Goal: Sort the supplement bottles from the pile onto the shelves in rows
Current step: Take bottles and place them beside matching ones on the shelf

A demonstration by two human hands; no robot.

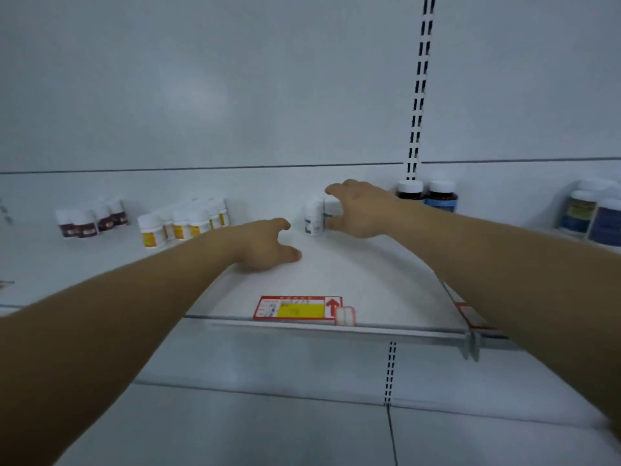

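Fronting a white wall [235, 79], the shelf [336, 274] holds bottles [181, 223]

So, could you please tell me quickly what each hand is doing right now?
Left hand: open, holding nothing.
Right hand: gripping a white bottle.

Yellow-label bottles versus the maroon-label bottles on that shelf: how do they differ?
The yellow-label bottles carry bright yellow labels; the maroon-label bottles carry dark reddish ones. The yellow group stands right of the maroon group. Both are upright, white-capped, in rows.
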